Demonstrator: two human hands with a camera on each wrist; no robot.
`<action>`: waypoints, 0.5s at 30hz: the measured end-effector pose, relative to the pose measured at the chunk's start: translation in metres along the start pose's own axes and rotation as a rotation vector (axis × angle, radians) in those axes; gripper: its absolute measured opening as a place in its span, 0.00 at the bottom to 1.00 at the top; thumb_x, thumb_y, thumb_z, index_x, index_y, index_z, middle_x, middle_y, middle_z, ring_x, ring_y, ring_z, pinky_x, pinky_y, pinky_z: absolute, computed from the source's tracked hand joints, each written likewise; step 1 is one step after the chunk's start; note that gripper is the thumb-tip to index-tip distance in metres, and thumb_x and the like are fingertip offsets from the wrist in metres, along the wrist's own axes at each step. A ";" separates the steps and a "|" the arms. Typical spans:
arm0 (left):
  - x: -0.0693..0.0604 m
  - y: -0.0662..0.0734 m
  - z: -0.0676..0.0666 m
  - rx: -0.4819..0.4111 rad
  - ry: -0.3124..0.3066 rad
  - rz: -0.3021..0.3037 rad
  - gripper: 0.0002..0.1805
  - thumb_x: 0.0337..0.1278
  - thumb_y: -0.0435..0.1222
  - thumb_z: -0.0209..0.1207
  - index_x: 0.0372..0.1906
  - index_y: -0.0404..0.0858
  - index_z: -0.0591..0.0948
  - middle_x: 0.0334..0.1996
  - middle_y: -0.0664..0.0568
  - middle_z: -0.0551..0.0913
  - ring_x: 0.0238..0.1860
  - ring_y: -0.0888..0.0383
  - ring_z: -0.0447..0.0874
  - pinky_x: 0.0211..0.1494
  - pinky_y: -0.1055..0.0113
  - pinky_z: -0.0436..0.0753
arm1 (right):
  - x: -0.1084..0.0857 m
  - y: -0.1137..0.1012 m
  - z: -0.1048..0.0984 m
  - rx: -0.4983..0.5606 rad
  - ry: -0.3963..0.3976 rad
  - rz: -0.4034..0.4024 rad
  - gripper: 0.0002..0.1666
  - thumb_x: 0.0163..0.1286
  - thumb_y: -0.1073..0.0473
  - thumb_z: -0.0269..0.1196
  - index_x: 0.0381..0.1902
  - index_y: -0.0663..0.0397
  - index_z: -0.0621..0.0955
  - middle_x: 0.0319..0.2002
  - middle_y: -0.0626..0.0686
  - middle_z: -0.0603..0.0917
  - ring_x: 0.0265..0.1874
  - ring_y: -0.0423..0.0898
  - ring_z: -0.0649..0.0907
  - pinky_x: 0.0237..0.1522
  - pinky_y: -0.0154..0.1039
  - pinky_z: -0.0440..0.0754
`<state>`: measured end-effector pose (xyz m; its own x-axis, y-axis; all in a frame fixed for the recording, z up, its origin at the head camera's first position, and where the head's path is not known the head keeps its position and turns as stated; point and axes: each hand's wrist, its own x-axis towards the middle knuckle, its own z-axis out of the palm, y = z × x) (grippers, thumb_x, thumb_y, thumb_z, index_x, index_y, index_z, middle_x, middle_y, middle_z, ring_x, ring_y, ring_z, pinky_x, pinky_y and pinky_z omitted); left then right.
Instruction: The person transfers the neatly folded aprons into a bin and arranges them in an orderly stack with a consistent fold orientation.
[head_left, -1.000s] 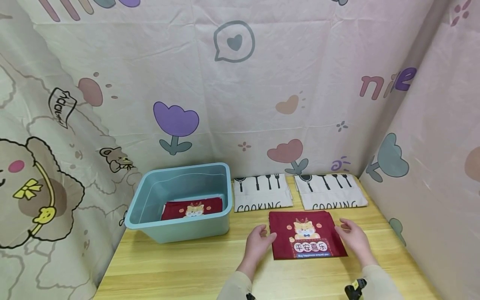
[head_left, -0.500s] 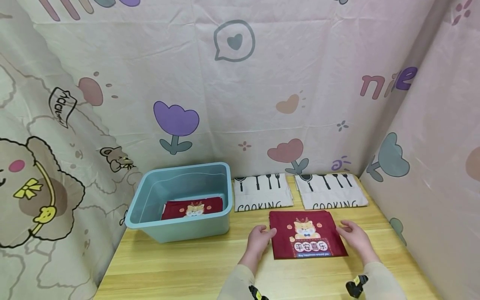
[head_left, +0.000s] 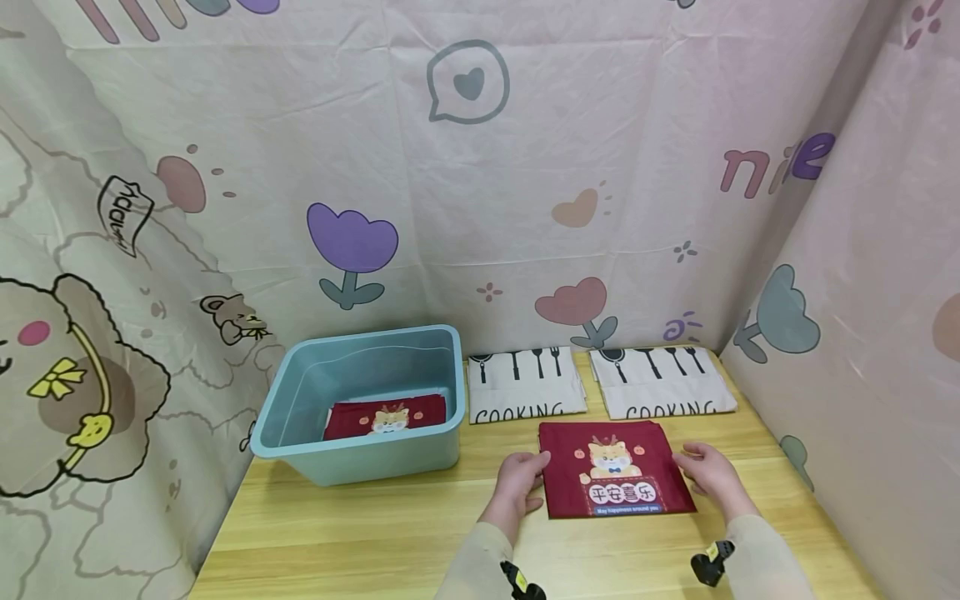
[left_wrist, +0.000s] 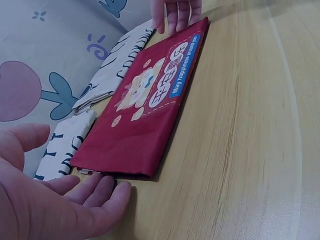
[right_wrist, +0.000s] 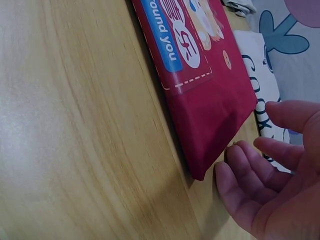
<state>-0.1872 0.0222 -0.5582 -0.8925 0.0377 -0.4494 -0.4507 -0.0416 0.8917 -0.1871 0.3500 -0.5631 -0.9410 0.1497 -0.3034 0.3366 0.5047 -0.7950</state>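
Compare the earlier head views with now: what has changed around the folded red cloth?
The left hand has turned, its lower fingers now showing beside the left edge of the folded red cloth; the right hand has eased slightly right. No grip visibly taken or released. The cloth, blue bin and white COOKING cloths stayed put.

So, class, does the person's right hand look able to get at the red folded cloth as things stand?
Probably yes: the right hand is beside the right edge of the red folded cloth, its fingers loosely bent, and nothing visible on the table stands between them.
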 end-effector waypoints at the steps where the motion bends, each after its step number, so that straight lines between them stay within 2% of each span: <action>1: 0.000 0.000 0.000 -0.005 -0.005 -0.004 0.34 0.63 0.46 0.63 0.62 0.25 0.69 0.53 0.37 0.78 0.56 0.38 0.77 0.48 0.44 0.80 | 0.000 -0.001 0.000 0.003 -0.004 0.012 0.38 0.75 0.54 0.55 0.66 0.83 0.59 0.60 0.81 0.68 0.56 0.73 0.74 0.46 0.53 0.83; 4: 0.002 0.001 0.002 -0.008 -0.003 -0.009 0.34 0.63 0.45 0.63 0.63 0.24 0.67 0.55 0.37 0.77 0.57 0.39 0.77 0.48 0.44 0.80 | -0.002 -0.004 0.003 0.019 -0.014 0.045 0.39 0.75 0.53 0.55 0.67 0.82 0.58 0.61 0.81 0.67 0.57 0.73 0.73 0.48 0.53 0.82; 8: 0.004 0.000 0.005 0.012 0.030 -0.011 0.34 0.64 0.43 0.62 0.64 0.23 0.66 0.55 0.37 0.77 0.55 0.42 0.78 0.46 0.49 0.81 | -0.002 -0.006 0.006 0.028 -0.020 0.072 0.39 0.75 0.53 0.56 0.66 0.82 0.59 0.60 0.81 0.66 0.56 0.72 0.74 0.48 0.52 0.82; 12: 0.004 -0.002 0.007 -0.008 0.037 -0.003 0.31 0.64 0.41 0.62 0.62 0.24 0.68 0.50 0.40 0.78 0.51 0.45 0.78 0.44 0.54 0.80 | -0.001 -0.005 0.008 0.012 -0.016 0.070 0.37 0.75 0.54 0.55 0.64 0.83 0.61 0.59 0.80 0.67 0.54 0.71 0.75 0.48 0.51 0.83; 15: 0.004 -0.003 0.007 -0.044 0.032 0.003 0.29 0.64 0.39 0.62 0.61 0.24 0.69 0.47 0.43 0.79 0.49 0.46 0.77 0.46 0.54 0.79 | 0.001 -0.003 0.009 0.000 -0.009 0.059 0.35 0.74 0.55 0.56 0.62 0.83 0.64 0.56 0.80 0.70 0.50 0.68 0.77 0.46 0.50 0.83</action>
<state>-0.1894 0.0296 -0.5619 -0.8936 0.0055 -0.4488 -0.4475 -0.0857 0.8902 -0.1884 0.3410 -0.5653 -0.9191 0.1716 -0.3548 0.3918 0.4948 -0.7757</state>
